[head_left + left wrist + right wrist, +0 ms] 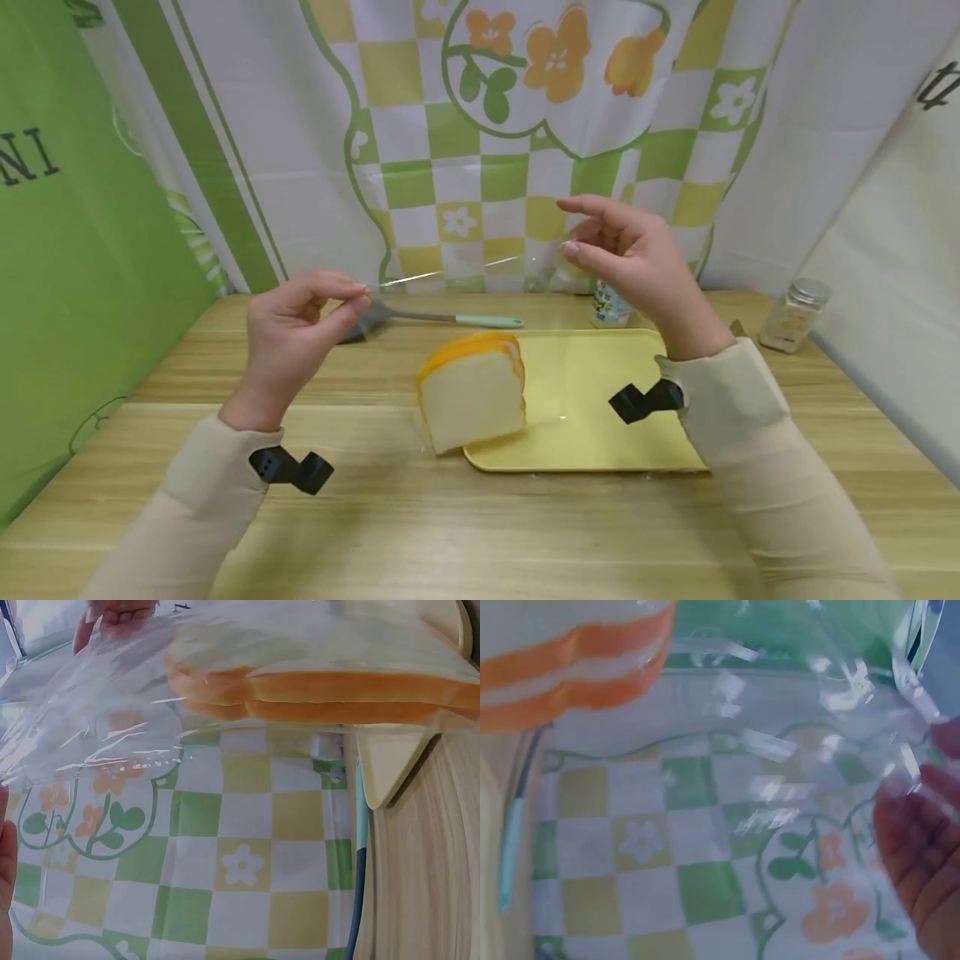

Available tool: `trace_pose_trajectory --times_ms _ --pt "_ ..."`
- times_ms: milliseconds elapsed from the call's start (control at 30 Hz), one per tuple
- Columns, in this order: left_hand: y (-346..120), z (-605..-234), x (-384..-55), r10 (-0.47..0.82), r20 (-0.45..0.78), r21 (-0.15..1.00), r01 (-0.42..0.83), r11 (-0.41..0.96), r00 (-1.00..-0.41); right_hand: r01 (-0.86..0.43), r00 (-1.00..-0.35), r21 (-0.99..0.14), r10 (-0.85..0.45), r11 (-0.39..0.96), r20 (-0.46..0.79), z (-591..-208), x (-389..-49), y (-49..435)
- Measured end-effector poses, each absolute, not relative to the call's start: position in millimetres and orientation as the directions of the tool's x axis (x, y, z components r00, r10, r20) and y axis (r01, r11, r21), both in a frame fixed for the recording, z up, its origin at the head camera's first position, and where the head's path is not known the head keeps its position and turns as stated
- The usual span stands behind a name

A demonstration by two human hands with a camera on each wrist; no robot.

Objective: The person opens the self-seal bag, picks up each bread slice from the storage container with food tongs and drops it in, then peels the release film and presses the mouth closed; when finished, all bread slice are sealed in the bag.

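Note:
My left hand (296, 321) pinches the rim of a clear plastic bag (408, 278) between thumb and forefinger. At the other end of that rim, my right hand (637, 258) holds the film near its thumb tip, its forefinger raised apart. The rim stretches between both hands, rising toward the right. Below it, seen through the film, are thick bread slices (472, 400) with orange crusts, stacked face to face. They lean a little and overlap the left end of a yellow tray (592, 408). In the left wrist view, creased film (82, 731) spreads beside the bread (315, 686).
A spatula (487, 320) with a mint handle lies behind the bread. Behind the tray stands a small bottle (610, 307), partly covered by my right hand. A glass jar (795, 317) with a metal lid is at the back right. A patterned curtain (510, 167) hangs behind the table.

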State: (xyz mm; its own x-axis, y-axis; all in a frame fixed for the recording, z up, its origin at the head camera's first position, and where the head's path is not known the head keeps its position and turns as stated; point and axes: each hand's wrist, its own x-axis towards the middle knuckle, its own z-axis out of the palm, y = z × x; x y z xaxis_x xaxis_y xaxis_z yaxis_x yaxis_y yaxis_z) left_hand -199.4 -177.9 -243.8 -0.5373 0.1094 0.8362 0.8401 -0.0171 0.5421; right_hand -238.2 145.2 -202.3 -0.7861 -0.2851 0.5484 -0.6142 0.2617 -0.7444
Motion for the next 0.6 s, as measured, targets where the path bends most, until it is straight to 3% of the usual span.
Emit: trace_pose_trajectory --times_ms 133,300,433,600 --pt "-179.0 -242.9 -197.7 0.098 0.830 0.554 0.832 -0.035 -0.548 -0.488 -0.873 -0.708 -0.270 0.510 0.407 -181.0 -236.9 131.3" --pt "-176.5 -241.2 -196.4 0.122 0.839 0.538 0.843 -0.029 -0.531 -0.381 -0.924 -0.663 -0.252 0.644 0.286 -168.4 -236.2 118.7" --pt "-173.1 -239.8 -195.2 0.153 0.841 0.530 0.847 -0.043 -0.519 -0.473 -0.881 -0.628 -0.335 0.617 0.335 -164.7 -234.0 102.8" --pt "-169.8 -238.5 -193.8 0.169 0.842 0.527 0.848 -0.060 -0.512 -0.652 -0.748 -0.529 -0.575 0.543 0.333 -155.9 -227.1 70.9"
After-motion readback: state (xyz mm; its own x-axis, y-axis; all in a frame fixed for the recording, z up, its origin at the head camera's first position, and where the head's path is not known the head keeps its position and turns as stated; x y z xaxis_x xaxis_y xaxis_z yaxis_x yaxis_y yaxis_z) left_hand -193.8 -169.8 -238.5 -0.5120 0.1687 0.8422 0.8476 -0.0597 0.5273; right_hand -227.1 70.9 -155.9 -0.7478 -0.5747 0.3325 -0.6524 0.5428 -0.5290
